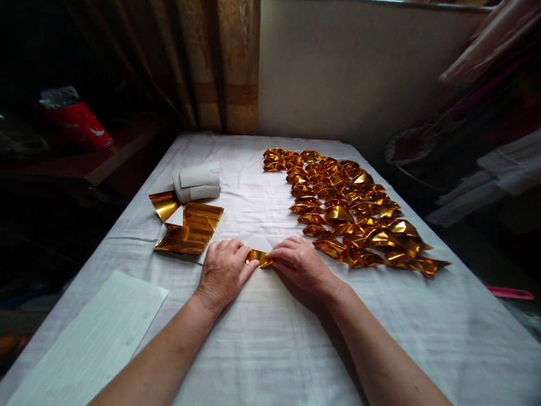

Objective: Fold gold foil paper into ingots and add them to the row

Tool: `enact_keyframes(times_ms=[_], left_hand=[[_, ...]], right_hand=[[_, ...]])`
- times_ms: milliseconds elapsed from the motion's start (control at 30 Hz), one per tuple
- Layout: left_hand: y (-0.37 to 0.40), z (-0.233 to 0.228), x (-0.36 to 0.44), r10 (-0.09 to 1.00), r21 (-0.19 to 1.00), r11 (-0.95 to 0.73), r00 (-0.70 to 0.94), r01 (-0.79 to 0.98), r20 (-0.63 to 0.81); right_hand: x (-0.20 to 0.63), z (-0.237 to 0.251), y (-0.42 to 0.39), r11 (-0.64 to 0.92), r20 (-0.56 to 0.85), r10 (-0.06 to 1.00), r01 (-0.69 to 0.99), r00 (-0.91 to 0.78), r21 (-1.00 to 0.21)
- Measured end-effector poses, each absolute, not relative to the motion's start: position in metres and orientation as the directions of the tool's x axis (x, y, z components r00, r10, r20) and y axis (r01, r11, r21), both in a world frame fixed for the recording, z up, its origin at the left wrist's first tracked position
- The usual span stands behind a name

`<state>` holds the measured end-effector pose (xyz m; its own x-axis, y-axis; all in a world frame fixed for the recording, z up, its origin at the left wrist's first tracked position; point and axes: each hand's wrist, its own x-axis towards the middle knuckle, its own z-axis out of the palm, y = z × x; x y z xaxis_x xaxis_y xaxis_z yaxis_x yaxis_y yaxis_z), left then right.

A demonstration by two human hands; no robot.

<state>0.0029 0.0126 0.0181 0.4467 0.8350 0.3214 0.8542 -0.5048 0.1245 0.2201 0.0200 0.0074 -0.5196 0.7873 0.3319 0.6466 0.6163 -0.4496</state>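
Note:
Between my two hands is a small piece of gold foil paper [260, 258], with a white paper edge showing behind it. My left hand [224, 270] has its thumb and fingers closed on the left end of the foil. The fingers of my right hand [298, 260] pinch its right end. Left of my left hand lies a stack of gold foil sheets [192, 228], partly curled. On the right side, many folded gold foil pieces [338, 214] lie in rows, pointed at their ends.
Behind the foil stack lies a roll of white paper [196, 181]. A pale lined sheet [95, 338] is spread at the front left of the white-covered table [270, 349]. A red container [80, 121] stands on a side table to the left. Curtains [203, 62] hang behind.

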Motion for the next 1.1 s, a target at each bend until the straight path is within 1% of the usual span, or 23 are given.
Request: enact_keyframes(times_ms=[267, 533, 900, 1100], left_hand=[[0.012, 0.016, 0.005, 0.839, 0.121, -0.495, 0.437, 0.860, 0.324], [0.012, 0.016, 0.005, 0.845, 0.126, -0.491, 0.436, 0.862, 0.308], [0.009, 0.015, 0.012, 0.875, 0.095, -0.432, 0.392, 0.897, 0.284], [0.008, 0.018, 0.014, 0.888, 0.105, -0.412, 0.373, 0.905, 0.269]], right_hand=[[0.214, -0.001, 0.023, 0.472, 0.320, 0.880, 0.721, -0.351, -0.507], [0.203, -0.002, 0.019, 0.379, 0.301, 0.918, 0.795, -0.258, -0.473], [0.195, 0.002, 0.017, 0.330, 0.284, 0.935, 0.821, -0.215, -0.466], [0.199, -0.003, 0.020, 0.342, 0.268, 0.936, 0.768, -0.229, -0.541]])
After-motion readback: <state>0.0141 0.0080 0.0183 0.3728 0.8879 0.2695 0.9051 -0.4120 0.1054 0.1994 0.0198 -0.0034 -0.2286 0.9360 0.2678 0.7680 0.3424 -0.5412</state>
